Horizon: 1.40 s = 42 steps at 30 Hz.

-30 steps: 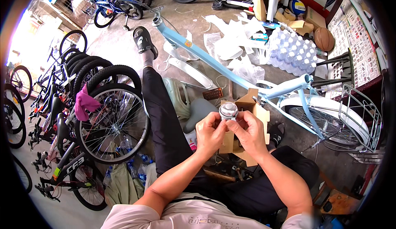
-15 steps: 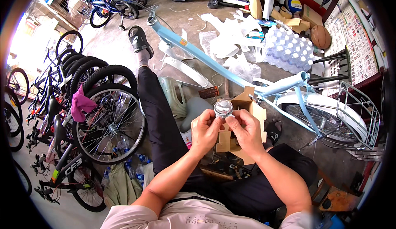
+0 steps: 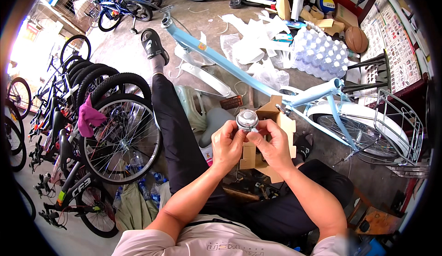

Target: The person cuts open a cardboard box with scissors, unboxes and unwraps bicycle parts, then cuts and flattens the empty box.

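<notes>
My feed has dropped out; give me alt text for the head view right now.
The person's left hand and right hand hold a small round silver part together in their fingers, with an open cardboard box just behind the right hand. Farther out, a light-blue bicycle frame slants across the view; bicycles crowd the left side.

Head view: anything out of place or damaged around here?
Yes, the floor looks untidy: white wrapping scraps lie strewn beyond the blue frame, and a pink cloth hangs among the parked bicycles. The silver domed part held by the left hand and right hand shows no visible damage.
</notes>
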Motion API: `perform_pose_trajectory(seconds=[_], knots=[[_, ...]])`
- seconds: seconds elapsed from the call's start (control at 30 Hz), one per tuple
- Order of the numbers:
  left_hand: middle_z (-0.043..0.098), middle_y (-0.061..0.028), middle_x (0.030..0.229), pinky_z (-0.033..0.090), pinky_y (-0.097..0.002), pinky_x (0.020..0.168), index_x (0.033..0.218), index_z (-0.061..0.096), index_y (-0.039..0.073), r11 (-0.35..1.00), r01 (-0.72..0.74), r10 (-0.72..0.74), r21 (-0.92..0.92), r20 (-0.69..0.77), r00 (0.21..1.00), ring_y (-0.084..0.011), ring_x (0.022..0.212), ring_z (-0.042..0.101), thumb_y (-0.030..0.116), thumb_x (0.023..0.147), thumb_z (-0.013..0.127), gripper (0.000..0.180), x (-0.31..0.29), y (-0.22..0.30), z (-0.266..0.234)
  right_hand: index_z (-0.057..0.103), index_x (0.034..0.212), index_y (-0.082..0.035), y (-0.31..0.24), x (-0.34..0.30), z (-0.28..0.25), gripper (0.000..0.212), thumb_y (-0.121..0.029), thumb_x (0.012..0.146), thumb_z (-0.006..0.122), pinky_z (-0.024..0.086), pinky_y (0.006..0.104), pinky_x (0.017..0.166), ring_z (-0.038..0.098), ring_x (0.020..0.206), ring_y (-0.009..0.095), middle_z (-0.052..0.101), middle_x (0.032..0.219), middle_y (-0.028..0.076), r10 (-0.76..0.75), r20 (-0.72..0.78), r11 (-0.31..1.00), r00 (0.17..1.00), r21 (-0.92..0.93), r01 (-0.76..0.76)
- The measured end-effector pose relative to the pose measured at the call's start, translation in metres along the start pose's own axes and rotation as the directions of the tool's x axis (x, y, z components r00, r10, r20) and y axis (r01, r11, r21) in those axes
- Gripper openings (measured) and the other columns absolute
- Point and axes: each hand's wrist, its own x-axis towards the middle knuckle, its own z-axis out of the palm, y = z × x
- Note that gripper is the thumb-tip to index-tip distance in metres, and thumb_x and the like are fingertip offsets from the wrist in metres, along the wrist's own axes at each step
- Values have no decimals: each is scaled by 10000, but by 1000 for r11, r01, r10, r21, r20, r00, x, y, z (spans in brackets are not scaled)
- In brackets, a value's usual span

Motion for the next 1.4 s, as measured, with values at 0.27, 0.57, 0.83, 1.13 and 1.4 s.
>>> perform_pose_trajectory(seconds=[0.27,0.57,0.83,1.13,1.4], knots=[[665,-116,725,502,-329,589,931,629,-13,959,-160,170,235,-22,985,-213,613,649,11,911,674,54,-1,4,-1,619,1035,23,-4,-8,10,532,-402,823,859,508,299,713,624,768,163,639,1000,90,-80,-79,974,994,-218,61],[701,-75,769,528,-277,626,936,615,-26,999,37,-35,-4,173,984,-110,693,684,16,945,634,47,23,3,-12,668,1127,16,-3,0,-8,435,-404,1016,645,490,290,764,586,821,130,634,995,67,31,8,998,999,-48,-31],[707,3,829,513,-284,670,970,707,-17,954,243,-84,-178,617,783,-99,772,654,61,895,699,109,81,16,-71,676,1162,20,-10,19,-35,494,-441,1070,523,498,288,800,596,839,148,642,1059,87,150,-185,976,971,182,-117],[698,-117,769,537,-378,650,949,727,49,762,-462,106,453,617,780,-301,684,681,141,819,717,160,71,17,-53,681,1091,-3,-16,26,-38,338,-320,1062,569,502,262,794,598,824,109,657,993,54,181,-122,966,976,207,-153],[746,-145,936,586,-527,774,1041,747,185,512,-647,-419,565,822,386,-380,823,725,405,943,553,309,21,-73,-30,673,1078,25,-6,23,-40,277,-233,1047,575,520,265,805,624,853,111,681,994,56,191,-102,970,976,170,-172]])
